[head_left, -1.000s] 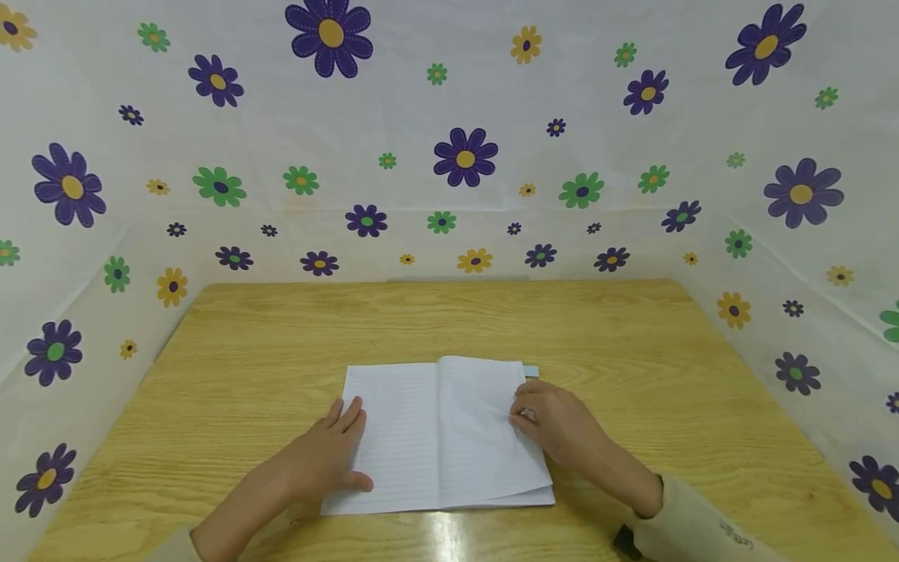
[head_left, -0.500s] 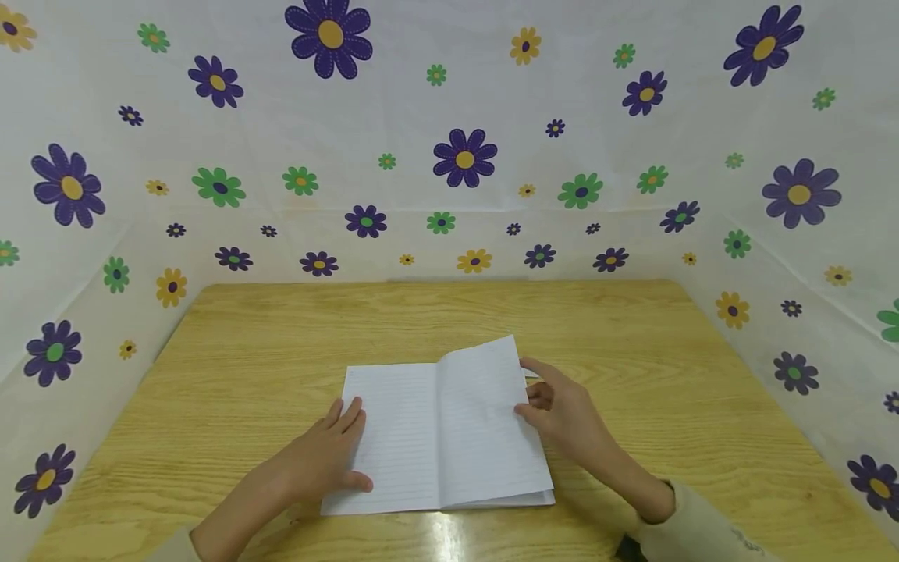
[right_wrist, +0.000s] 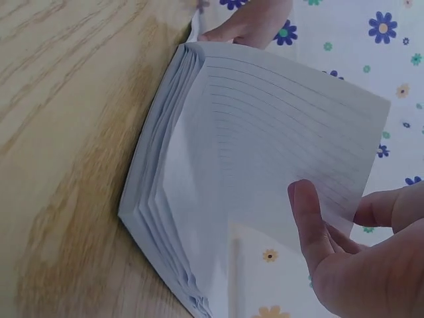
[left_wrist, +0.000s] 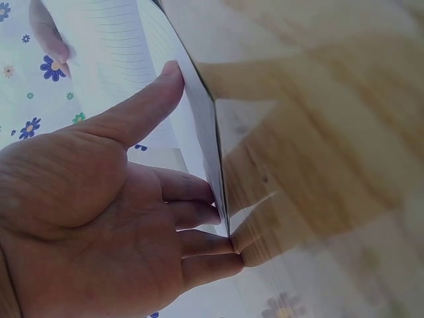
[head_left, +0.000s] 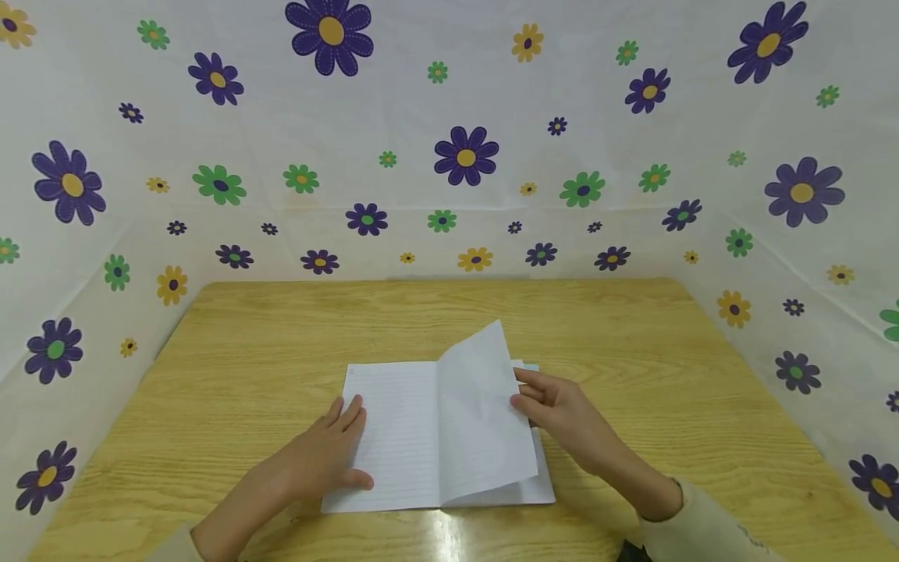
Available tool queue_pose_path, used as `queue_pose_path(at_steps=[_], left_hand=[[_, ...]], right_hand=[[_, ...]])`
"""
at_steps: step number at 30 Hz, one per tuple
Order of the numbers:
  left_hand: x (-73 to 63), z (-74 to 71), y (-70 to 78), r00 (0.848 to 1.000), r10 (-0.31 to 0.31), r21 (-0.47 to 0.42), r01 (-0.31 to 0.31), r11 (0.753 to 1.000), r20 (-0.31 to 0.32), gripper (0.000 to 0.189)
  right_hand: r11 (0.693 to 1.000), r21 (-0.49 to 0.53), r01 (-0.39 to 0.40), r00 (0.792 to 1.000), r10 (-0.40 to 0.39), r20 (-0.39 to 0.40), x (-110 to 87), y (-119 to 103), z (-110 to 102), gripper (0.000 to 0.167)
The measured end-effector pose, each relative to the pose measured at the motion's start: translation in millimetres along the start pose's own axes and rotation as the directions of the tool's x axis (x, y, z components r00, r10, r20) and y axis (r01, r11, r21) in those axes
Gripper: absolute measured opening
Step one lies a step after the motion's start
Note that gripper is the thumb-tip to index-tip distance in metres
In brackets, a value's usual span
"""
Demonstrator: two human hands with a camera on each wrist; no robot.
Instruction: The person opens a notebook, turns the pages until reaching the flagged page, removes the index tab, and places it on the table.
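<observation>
A lined notebook (head_left: pixel 396 437) lies spread on the wooden table. My left hand (head_left: pixel 326 460) rests on its left page, fingers extended. In the left wrist view that hand (left_wrist: pixel 112 212) has its thumb over the page and its fingertips at the notebook's outer edge. At the right, my right hand (head_left: pixel 569 414) pinches the outer edge of a single page (head_left: pixel 485 414), which stands raised and bent up from the stack. From the right wrist, the lifted sheet (right_wrist: pixel 285 126) is seen between thumb and fingers of the right hand (right_wrist: pixel 358 245), above the layered pages (right_wrist: pixel 165 172).
A pale blue tab (head_left: pixel 531 367) sticks out at the notebook's upper right. The wooden table (head_left: pixel 281 328) stretches to a white flower-print cloth (head_left: pixel 393 94) at the back and sides. A dark object (head_left: pixel 632 551) shows by the right sleeve (head_left: pixel 695 523).
My right hand has gone from the page's surface to its outer edge and raised the page, its top corner swinging up and left. The left hand has stayed in place.
</observation>
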State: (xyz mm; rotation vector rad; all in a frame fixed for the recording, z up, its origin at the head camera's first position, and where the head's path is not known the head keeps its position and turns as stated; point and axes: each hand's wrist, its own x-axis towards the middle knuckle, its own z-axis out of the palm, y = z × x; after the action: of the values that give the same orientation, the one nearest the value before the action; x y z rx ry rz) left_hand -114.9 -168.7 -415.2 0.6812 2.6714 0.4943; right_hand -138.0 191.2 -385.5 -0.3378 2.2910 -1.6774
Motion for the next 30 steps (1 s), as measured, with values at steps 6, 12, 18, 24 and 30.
queue_pose_path(at_steps=[6, 12, 18, 24, 30], left_hand=[[-0.6, -0.5, 1.0, 1.0, 0.002, 0.0, -0.002, 1.0, 0.0, 0.098], [0.6, -0.2, 1.2, 1.0, -0.002, 0.01, 0.002, 1.0, -0.001, 0.099], [1.3, 0.7, 0.6, 1.0, 0.0, 0.017, 0.0, 1.0, -0.001, 0.099], [0.8, 1.0, 0.5, 1.0, -0.001, 0.013, 0.001, 1.0, -0.008, 0.099], [0.7, 0.0, 1.5, 1.0, -0.004, 0.009, 0.004, 1.0, -0.006, 0.099]], right_hand=[[0.999, 0.035, 0.031, 0.998, -0.033, 0.048, 2.7, -2.9, 2.1, 0.057], [0.999, 0.038, 0.029, 0.995, -0.032, 0.09, 6.1, -6.2, 6.7, 0.058], [0.998, 0.001, 0.066, 0.995, -0.066, 0.076, 8.1, -6.6, 16.2, 0.053], [0.992, -0.02, 0.123, 0.99, -0.122, 0.067, 11.4, -5.7, 27.2, 0.046], [0.992, -0.001, 0.126, 0.99, -0.125, 0.068, 14.5, -8.5, 35.7, 0.044]])
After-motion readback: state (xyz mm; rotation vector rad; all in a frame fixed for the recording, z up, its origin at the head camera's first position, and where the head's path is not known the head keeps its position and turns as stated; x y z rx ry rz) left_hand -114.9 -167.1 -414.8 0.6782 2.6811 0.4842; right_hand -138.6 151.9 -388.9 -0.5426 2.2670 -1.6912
